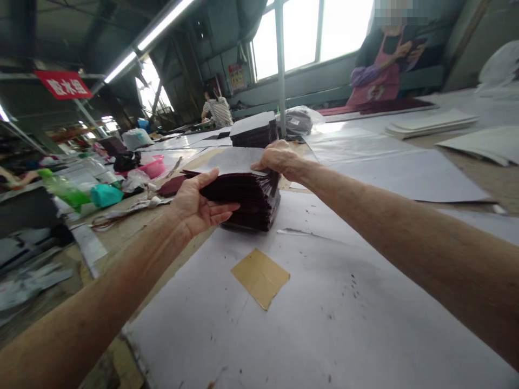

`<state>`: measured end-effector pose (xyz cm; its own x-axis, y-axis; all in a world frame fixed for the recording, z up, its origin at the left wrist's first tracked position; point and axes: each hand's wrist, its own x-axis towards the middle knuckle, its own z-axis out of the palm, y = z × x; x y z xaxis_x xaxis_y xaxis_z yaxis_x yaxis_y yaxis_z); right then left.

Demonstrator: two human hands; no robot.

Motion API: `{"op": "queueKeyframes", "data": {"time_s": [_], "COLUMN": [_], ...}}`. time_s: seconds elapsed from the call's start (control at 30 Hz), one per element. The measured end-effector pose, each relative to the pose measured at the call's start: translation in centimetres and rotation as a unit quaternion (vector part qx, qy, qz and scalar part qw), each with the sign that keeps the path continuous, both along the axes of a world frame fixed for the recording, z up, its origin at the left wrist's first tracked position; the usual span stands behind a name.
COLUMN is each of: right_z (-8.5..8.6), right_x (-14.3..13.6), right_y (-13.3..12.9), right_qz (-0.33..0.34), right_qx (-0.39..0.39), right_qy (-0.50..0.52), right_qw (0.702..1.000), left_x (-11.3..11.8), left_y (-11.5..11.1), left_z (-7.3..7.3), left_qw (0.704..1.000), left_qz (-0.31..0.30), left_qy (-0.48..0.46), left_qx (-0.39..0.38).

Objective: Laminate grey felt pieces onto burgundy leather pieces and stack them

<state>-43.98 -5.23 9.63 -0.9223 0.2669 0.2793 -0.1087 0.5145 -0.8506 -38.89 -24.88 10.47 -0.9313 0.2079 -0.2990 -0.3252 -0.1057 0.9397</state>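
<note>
In the head view, a stack of dark maroon sheets (253, 197) is held on the counter (336, 324), beyond a yellowish square (261, 277). Its pale top is faced upward; its long axis appears to be laid left to right, layers fanned rightward. Its left end is pinched by the left hand (197, 204), its far right corner by the right hand (280, 160).

Right hand (281, 160), at far right corner of maroon stack (243, 200): some fingers hidden. Dark stack (255, 139), behind maroon stack: base concealed. Aproned person (385, 67), beyond maroon stack, rightward: head blurred.
</note>
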Motion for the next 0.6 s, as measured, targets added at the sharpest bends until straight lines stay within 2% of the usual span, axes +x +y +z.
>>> {"op": "queueKeyframes", "data": {"time_s": [0.17, 0.27, 0.4, 0.53, 0.6], "right_z": [1.1, 1.3, 0.7, -0.1, -0.4], "right_x": [0.0, 0.1, 0.3, -0.1, -0.5], "right_y": [-0.4, -0.9, -1.3, -1.1, -0.8], "right_qz": [-0.029, -0.037, -0.039, -0.029, -0.029], "right_qx": [0.088, 0.118, 0.153, 0.169, 0.168], "right_qy": [0.009, 0.019, 0.016, 0.027, 0.056], "right_qw": [0.996, 0.992, 0.987, 0.985, 0.984], "left_x": [-0.2, -0.7, -1.7, -1.9, -1.6], "left_y": [-0.6, -0.7, -0.7, -1.8, -2.6], "left_z": [0.8, 0.8, 0.2, 0.1, 0.3], "left_qw": [0.999, 0.999, 0.999, 0.987, 0.948], "left_qz": [0.040, 0.033, 0.010, -0.055, -0.069], "left_qy": [0.029, 0.032, 0.011, 0.012, 0.123], "left_qx": [-0.012, -0.014, -0.052, -0.151, -0.286]}}
